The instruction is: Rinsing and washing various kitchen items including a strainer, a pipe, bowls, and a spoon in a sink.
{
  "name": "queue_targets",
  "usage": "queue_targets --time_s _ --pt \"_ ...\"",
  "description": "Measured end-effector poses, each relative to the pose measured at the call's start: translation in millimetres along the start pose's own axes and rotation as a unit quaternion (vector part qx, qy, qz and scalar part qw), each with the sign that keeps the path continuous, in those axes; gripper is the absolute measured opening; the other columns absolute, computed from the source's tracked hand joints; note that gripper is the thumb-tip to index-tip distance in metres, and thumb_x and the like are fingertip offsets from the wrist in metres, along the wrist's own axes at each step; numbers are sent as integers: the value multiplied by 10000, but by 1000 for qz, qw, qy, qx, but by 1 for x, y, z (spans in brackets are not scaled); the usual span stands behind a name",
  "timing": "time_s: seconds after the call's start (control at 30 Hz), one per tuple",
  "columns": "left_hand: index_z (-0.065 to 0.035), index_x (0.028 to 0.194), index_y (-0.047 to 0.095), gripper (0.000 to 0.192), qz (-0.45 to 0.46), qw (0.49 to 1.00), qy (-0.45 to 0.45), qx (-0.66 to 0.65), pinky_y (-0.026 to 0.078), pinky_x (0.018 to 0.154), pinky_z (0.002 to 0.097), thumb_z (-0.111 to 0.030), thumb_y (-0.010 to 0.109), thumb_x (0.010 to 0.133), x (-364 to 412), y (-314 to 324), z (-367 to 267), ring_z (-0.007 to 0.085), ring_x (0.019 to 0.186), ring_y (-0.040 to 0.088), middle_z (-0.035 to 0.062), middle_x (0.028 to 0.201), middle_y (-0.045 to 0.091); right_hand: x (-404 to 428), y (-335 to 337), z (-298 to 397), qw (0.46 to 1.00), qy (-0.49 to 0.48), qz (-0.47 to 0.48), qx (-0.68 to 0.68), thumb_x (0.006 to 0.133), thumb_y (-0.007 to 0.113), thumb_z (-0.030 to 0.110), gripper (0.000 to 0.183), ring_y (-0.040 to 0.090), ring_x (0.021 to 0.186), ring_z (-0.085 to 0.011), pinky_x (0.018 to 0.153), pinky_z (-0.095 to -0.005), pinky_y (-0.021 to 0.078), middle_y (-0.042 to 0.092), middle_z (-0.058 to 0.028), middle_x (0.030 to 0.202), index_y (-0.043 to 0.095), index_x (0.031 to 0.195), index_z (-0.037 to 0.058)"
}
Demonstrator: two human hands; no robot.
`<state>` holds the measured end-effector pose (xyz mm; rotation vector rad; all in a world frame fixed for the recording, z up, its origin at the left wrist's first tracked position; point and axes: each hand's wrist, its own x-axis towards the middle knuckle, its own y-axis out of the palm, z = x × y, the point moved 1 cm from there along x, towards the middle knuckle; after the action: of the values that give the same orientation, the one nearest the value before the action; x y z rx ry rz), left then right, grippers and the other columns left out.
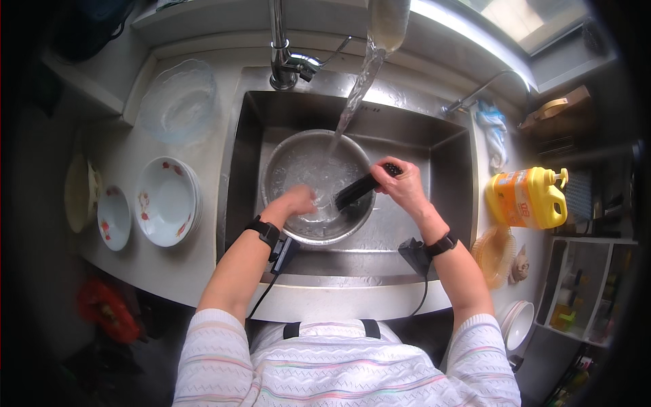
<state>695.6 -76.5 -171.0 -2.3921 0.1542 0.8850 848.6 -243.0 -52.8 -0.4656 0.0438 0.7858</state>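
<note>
A round stainless-steel basin (269,168) stands in the sink (407,229) with water in it. Water (356,91) pours into it from a blurred, pale spout (389,23) at the top of the view. My right hand (402,183) grips what looks like a bundle of black chopsticks (356,192) by its upper end. The bundle slants down to the left, its lower end in the basin. Just left of that end is my left hand (300,199), fingers curled at the water. Whether those fingers hold anything is hidden by the splashing.
Floral bowls (165,201) are stacked left of the sink, with a smaller bowl (114,217) and a clear glass bowl (180,102) nearby. A chrome faucet (279,51) rises behind. To the right are a yellow pump jug (526,198), a cloth (492,132) and an amber dish (493,257).
</note>
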Motion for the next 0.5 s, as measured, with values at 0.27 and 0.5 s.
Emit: queue_targets --time_s 0.27,0.5 --pt "-52 1087 555 507 -151 915 183 -325 444 767 266 -69 715 607 0 -43 -65 132 857 562 58 928 616 44 54 23 982 -90 33 -164 758 674 227 221 568 584 -92 562 -265 471 609 -50 633 649 826 19" --pt "-25 984 589 280 -98 918 120 -365 402 792 260 20 583 708 1 -49 -38 105 855 529 3 910 597 65 59 14 965 25 240 101 789 647 107 179 555 798 -96 752 -248 450 626 -32 853 629 927 -5"
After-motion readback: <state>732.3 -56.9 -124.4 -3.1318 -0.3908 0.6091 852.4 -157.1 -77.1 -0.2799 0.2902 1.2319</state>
